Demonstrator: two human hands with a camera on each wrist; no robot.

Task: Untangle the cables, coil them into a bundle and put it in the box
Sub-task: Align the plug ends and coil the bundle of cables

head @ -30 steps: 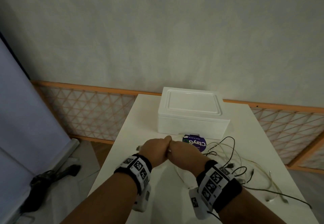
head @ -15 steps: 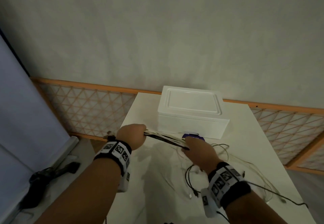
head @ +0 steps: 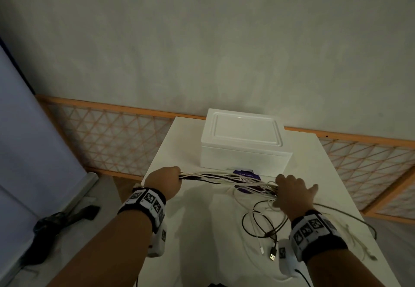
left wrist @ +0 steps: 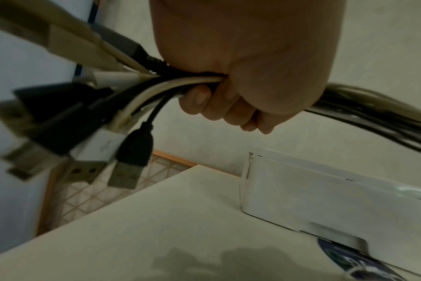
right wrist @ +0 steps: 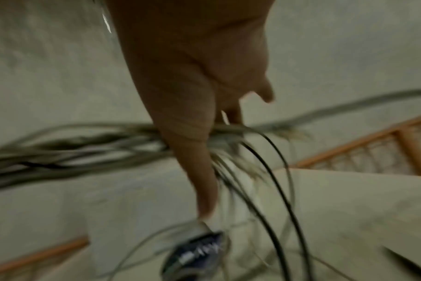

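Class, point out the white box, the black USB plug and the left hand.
white box [head: 246, 138], head view, on its closed lid.
black USB plug [left wrist: 135, 150], left wrist view, on its black housing.
left hand [head: 162, 181], head view, on its back.

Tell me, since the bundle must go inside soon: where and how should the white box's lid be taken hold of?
Probably at the lid's front edge, coming from the person's side. The box is closed, and a small tab juts from its front wall low down, likely a latch. Both hands are busy: the left hand grips the cables, and the right hand runs along them.
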